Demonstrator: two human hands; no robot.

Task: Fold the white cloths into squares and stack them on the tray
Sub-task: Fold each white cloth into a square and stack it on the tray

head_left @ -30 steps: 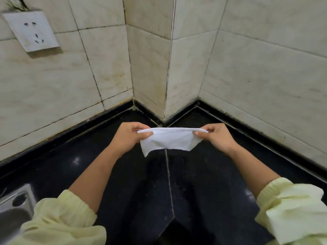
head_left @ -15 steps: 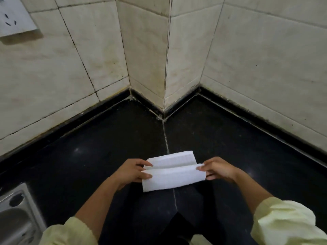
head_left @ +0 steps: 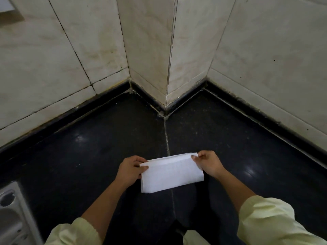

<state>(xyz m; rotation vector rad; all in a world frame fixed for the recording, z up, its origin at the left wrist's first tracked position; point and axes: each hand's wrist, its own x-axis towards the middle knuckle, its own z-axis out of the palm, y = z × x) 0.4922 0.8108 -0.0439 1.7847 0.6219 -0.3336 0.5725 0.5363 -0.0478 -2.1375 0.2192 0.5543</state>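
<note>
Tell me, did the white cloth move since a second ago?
Yes. The white cloth moved down and away from the wall corner, coming nearer along the counter seam.

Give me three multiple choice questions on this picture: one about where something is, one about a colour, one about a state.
1. Where is the cloth?
A) in a basket
B) over the counter, between the left hand and right hand
C) on a chair

2. What colour are the sleeves?
A) blue
B) black
C) pale yellow

3. How is the cloth held?
A) by one hand only
B) both hands pinch its far corners
C) untouched

Answers:
1 B, it spans the counter seam between the hands.
2 C, both cuffs are pale yellow.
3 B, thumb and fingers close on each far corner.
</note>
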